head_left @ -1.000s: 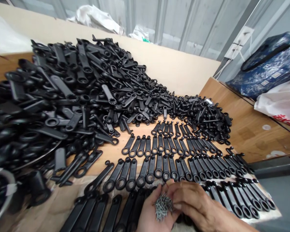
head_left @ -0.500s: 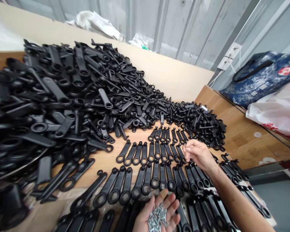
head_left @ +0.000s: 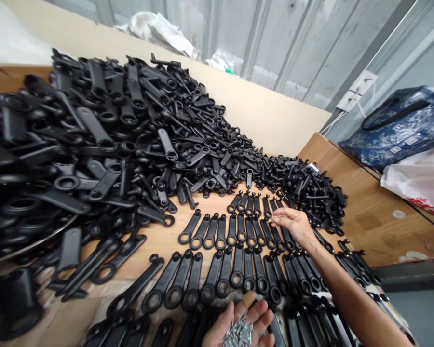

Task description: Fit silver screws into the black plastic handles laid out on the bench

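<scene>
My left hand (head_left: 255,318) lies palm up at the bottom of the head view, cupping a heap of small silvery screws (head_left: 238,331). Tape or a bandage wraps one of its fingertips. My right hand (head_left: 292,224) reaches in from the right, thumb and fingers pinched together over the narrow ends of a row of black crank-like levers (head_left: 221,231). Whatever sits in that pinch is too small to make out. Each lever has a ring at the near end and a small knob at the far end. More rows of levers (head_left: 193,279) lie between and around both hands.
A large heap of loose black levers (head_left: 130,125) covers the left and back of the wooden table (head_left: 183,205). At the right stand a blue patterned bag (head_left: 401,125) and a white plastic bag (head_left: 419,183). A power strip (head_left: 358,90) hangs by the corrugated wall (head_left: 246,29).
My right hand has moved slightly away from me, toward the far ends of the levers. My left hand sits lower in view, still holding the screws. The whole view has shifted a little.
</scene>
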### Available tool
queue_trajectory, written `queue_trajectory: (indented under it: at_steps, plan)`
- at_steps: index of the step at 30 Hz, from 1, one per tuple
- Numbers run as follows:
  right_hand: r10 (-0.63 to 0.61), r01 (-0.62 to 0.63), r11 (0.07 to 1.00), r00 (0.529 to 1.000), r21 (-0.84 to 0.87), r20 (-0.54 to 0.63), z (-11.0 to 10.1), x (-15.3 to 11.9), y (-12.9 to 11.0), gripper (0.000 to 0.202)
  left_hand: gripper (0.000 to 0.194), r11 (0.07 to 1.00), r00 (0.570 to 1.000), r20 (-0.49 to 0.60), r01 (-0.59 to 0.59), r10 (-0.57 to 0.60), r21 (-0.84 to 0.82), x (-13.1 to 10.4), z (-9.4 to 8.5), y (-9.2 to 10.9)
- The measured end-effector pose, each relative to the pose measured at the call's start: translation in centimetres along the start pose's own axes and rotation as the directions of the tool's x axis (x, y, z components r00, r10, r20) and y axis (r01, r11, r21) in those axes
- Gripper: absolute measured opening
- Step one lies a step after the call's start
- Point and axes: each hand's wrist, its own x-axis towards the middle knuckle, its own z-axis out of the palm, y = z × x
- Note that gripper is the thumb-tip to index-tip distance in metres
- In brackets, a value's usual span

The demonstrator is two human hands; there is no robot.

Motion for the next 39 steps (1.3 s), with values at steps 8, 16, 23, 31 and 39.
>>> queue_trajectory:
  at_steps: [8, 16, 23, 31, 39]
  plan:
    - [-0.191, 0.307, 0.903, 0.913, -0.301, 0.36, 2.1, -8.1, -1.6, 0.031, 0.034, 0.986, 0.973, -0.162, -0.168, 0.163, -0.021, -1.5, 3.2, -0.7]
    - [-0.199, 0.405, 0.778, 0.884, -0.48, 0.423, 2.8, -11.3, -2.9, 0.011, 0.031, 0.981, 0.971, -0.14, -0.194, 0.192, 0.0, -1.7, 2.7, -1.0]
    - [-0.11, 0.182, 0.872, 0.977, -0.454, 0.18, -0.4, -4.9, -1.0, 0.013, 0.034, 0.99, 0.982, -0.124, -0.144, 0.143, 0.003, -1.8, 2.6, -0.8]
    - [0.06, 0.061, 0.836, 0.978, -0.546, 0.201, -1.4, 3.3, 0.7, 0.014, 0.035, 0.997, 0.996, -0.061, -0.069, 0.067, -0.038, -1.1, 1.3, -0.3]
    - [0.095, 0.081, 0.725, 0.972, -0.684, 0.216, -0.4, 5.6, 2.6, 0.014, 0.035, 0.998, 0.998, -0.023, -0.057, 0.056, -0.027, -0.8, 0.4, -0.3]
